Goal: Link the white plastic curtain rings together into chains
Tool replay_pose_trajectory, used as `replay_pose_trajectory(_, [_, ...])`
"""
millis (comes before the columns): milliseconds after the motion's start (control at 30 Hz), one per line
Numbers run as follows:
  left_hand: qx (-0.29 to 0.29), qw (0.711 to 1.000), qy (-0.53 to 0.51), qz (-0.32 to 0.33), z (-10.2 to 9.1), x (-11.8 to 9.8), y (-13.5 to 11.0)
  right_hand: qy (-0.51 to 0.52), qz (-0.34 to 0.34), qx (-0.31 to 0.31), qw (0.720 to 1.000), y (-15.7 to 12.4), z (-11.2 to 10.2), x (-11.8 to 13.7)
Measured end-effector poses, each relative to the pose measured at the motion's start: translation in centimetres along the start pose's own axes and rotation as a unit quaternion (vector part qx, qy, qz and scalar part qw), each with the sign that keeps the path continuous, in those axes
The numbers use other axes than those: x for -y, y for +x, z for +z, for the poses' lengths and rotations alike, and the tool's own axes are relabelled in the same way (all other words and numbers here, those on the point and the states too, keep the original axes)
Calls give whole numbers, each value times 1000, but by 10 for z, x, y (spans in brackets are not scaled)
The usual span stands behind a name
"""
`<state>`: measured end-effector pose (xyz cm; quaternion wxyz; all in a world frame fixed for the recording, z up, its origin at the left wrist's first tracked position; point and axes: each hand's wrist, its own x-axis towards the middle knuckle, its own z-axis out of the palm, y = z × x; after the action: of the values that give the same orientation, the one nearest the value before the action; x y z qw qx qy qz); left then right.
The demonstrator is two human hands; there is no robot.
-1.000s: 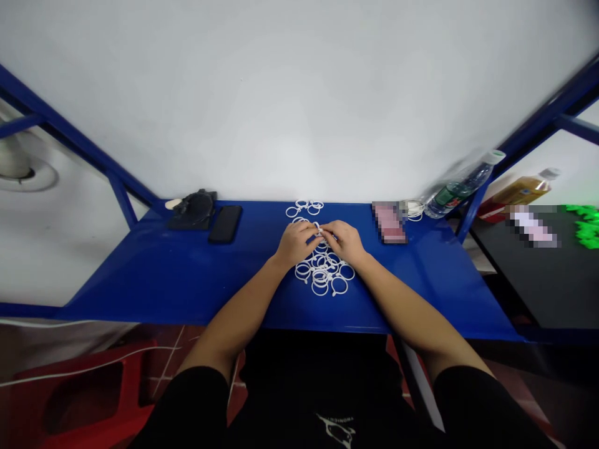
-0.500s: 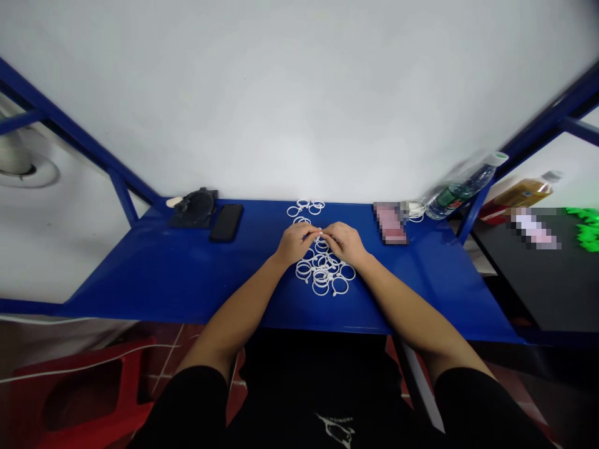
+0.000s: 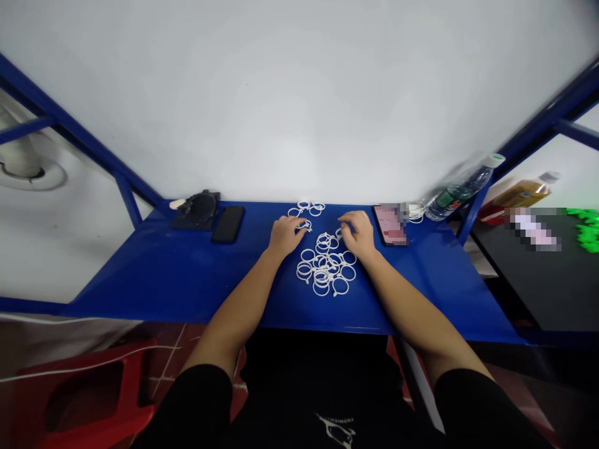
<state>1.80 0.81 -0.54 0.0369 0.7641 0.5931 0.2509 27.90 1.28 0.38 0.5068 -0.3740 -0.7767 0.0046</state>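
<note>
A pile of several white plastic rings (image 3: 325, 269) lies on the blue table (image 3: 187, 274) in front of me. My left hand (image 3: 283, 236) rests just left of the pile, fingers pinched on a single white ring (image 3: 305, 225) near a small group of rings (image 3: 307, 207) at the table's back edge. My right hand (image 3: 359, 236) sits at the pile's far right side. Its fingers are curled down onto a ring at the top of the pile. The two hands are apart.
A black phone (image 3: 228, 224) and a dark pouch (image 3: 196, 209) lie at the back left. A phone with a lit screen (image 3: 390, 225), white cable (image 3: 414, 212) and a water bottle (image 3: 461, 186) sit at the back right. A red stool (image 3: 79, 399) stands below left.
The hands were joined over the pile on one ring. They have separated: the left moved back and left with a ring, and the right moved back and right to the pile's far edge.
</note>
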Motion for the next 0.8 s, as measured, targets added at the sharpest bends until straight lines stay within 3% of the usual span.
replay_pose_trajectory(100, [43, 999, 22, 2, 3, -3, -2, 10, -3, 23, 1000, -1, 4, 1])
replay_pose_trajectory(167, [42, 999, 23, 3, 8, -1, -2, 5, 1, 51, 999, -3, 8, 0])
replay_pose_trajectory(400, [-72, 997, -13, -7, 21, 20, 0, -28, 56, 148, 987, -8, 18, -15])
replay_pose_trajectory(533, [-123, 991, -53, -22, 17, 21, 1, 46, 44, 182, 981, -9, 19, -10])
replay_pose_trajectory(633, [-149, 985, -86, -1, 10, 10, 0, 69, 17, 167, 983, -8, 18, 2])
replay_pose_trajectory(800, [-155, 977, -121, 89, 6, -15, -8, 57, -9, 124, 991, -5, 15, 17])
